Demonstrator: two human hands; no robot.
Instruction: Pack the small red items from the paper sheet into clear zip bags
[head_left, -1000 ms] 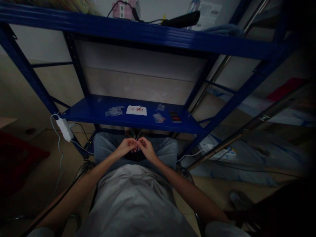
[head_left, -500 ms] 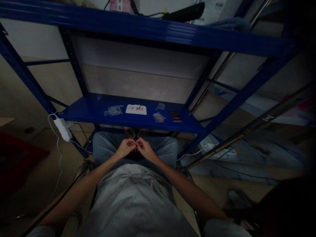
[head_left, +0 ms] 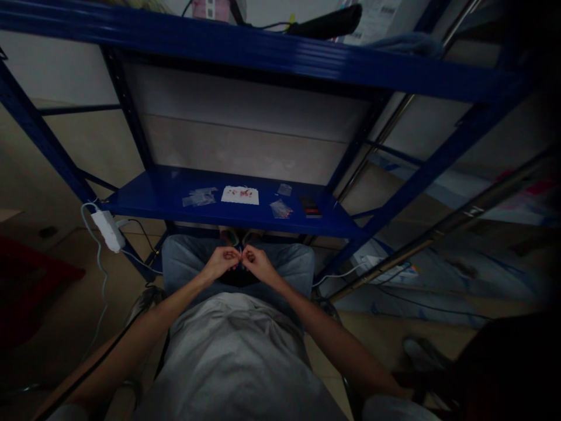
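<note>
My left hand [head_left: 222, 260] and my right hand [head_left: 258, 260] meet above my lap, fingertips pinched close together. Whatever lies between them is too small and dark to make out. Just beyond, on the blue shelf [head_left: 175, 204], a white sheet [head_left: 239, 200] carries small reddish pieces. Clear plastic bags [head_left: 199, 197] lie left of the sheet. To its right are a clear bag [head_left: 280, 209] with small reddish bits inside and a smaller clear bag [head_left: 284, 189]. A dark, flat item with a red stripe [head_left: 311, 207] sits farther right.
An upper blue shelf beam [head_left: 263, 52] crosses in front, with a black tube-like object [head_left: 328, 23] on top. A white power strip [head_left: 107, 231] hangs by the left post with its cable. Metal poles [head_left: 438, 234] slant along the right.
My hands stay pinched together at nearly the same spot, with only slight finger movement. The whole view has shifted slightly.
</note>
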